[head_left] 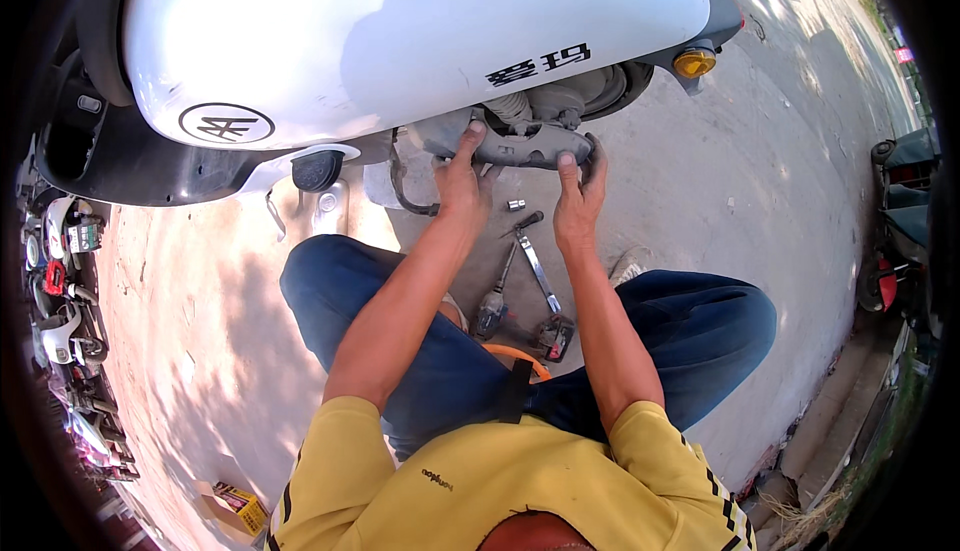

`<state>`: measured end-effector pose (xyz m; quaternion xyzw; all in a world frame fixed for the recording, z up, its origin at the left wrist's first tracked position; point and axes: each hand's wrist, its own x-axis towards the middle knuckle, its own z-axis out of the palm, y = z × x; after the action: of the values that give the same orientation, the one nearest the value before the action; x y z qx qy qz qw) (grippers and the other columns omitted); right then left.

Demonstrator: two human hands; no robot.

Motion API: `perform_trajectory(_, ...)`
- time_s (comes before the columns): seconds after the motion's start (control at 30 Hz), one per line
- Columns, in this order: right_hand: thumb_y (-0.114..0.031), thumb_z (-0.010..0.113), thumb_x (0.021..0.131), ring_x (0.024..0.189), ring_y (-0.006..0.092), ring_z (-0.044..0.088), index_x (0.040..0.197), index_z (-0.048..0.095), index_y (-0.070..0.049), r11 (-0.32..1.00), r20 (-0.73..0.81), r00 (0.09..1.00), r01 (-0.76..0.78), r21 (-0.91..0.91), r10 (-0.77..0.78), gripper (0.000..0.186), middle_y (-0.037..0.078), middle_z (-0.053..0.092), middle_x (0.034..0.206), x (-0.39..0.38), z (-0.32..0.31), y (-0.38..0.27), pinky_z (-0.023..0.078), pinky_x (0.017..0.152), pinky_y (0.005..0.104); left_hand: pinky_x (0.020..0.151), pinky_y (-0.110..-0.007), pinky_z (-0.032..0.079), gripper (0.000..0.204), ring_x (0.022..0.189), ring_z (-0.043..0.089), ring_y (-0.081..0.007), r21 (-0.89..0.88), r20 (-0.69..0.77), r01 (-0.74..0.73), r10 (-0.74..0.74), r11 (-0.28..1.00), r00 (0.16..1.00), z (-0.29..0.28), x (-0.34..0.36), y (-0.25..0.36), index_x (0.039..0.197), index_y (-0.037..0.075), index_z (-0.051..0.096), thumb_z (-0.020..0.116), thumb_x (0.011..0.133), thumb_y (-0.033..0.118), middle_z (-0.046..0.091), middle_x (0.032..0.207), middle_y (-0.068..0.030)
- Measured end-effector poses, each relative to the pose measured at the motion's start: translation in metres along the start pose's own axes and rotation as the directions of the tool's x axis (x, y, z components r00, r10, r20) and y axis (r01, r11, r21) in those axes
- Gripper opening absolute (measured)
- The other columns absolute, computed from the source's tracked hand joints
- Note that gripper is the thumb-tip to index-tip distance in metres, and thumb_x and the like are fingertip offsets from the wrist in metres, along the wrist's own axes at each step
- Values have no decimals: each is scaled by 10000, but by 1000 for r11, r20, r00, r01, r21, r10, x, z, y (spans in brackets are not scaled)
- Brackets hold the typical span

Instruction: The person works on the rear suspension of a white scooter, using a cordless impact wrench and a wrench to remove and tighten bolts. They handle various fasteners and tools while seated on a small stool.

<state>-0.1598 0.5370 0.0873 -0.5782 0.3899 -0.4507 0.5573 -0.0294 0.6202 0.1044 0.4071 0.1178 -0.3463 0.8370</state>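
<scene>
A white electric scooter [300, 41] stands across the top of the view. Under its rear side, my hands grip a long dusty grey plastic cover [535, 146], close to the rear wheel [628, 91] and a coil spring [510, 108]. Toward the cover's left end, my left hand [463, 181] has its thumb on top and its fingers partly hidden behind. My right hand [580, 196] wraps around the right end, thumb on the near face. Whether the cover still touches the scooter I cannot tell. A small metal socket [515, 205] lies on the ground below my hands.
Between my legs lie a ratchet wrench [538, 271] and a cordless power tool [490, 311] with a long shaft, beside a dark battery-like block [553, 336]. An orange curved piece [515, 353] shows nearby. A yellow box [238, 508] sits lower left. Parked scooters [65, 331] line the left.
</scene>
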Motion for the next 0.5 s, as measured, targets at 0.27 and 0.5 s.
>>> perform_trajectory(0.27,-255,763,946,1283,274,520,1478,370,73,992,199,974,117,-49,-105,738,200,472,1403,2,-4,-21,532,1024,403,1166,-603,350,663,1358,463,-325,3,90,-54,53,999,995,-13,2,11,1412,34,477,793,902,316,515,1422,-116)
perform_trajectory(0.5,-244,818,905,1204,232,570,1444,406,44,998,206,978,-26,-63,38,737,158,519,1352,1,-13,-7,516,997,348,1174,-664,266,918,1479,313,-364,119,10,47,-49,992,999,-14,15,44,1576,114,317,753,887,537,301,1628,-108)
